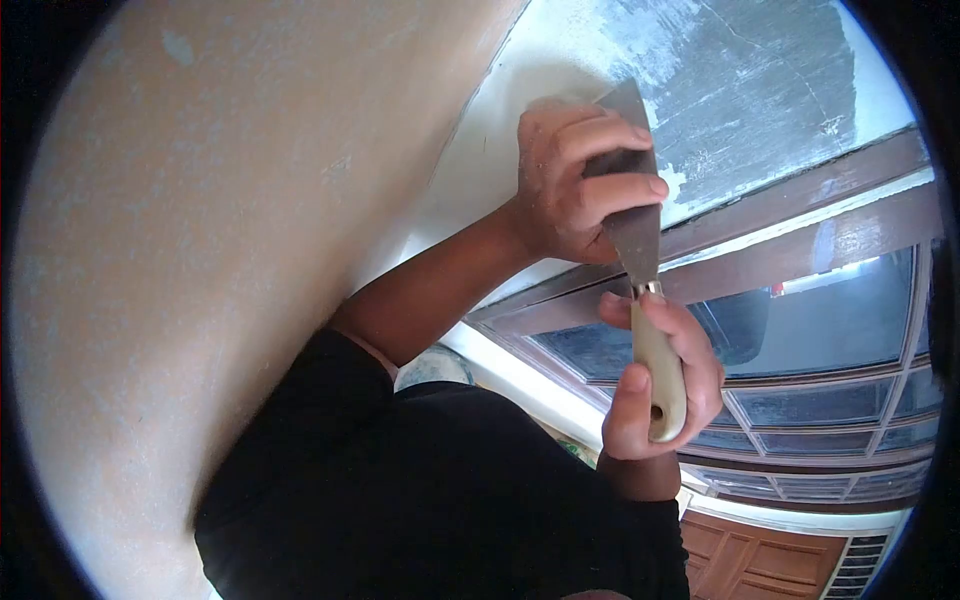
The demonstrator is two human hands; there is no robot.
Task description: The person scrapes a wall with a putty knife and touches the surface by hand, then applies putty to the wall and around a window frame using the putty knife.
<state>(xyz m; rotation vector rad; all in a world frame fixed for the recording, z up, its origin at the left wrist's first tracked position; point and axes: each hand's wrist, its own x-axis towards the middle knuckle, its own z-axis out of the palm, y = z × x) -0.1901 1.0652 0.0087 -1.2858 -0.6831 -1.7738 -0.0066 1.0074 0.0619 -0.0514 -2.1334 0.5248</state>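
A putty knife with a wide metal blade [635,235] and a cream handle [656,385] is held between both hands, blade upward. My left hand [575,180] is closed on the blade, with two fingers laid across its face and the thumb hidden. My right hand [690,370] is wrapped round the handle, its thumb on the near side. Behind the blade, the white wall [510,120] bears a rough grey patch [750,90]. Whether the blade's tip touches the wall, I cannot tell.
A beige wall surface [220,200] fills the left side, close to my left arm. Below the grey patch runs a brown wooden frame [800,195] with glass panes [820,320]. At the lower right are a brown panelled door [765,560] and a slatted vent [860,565].
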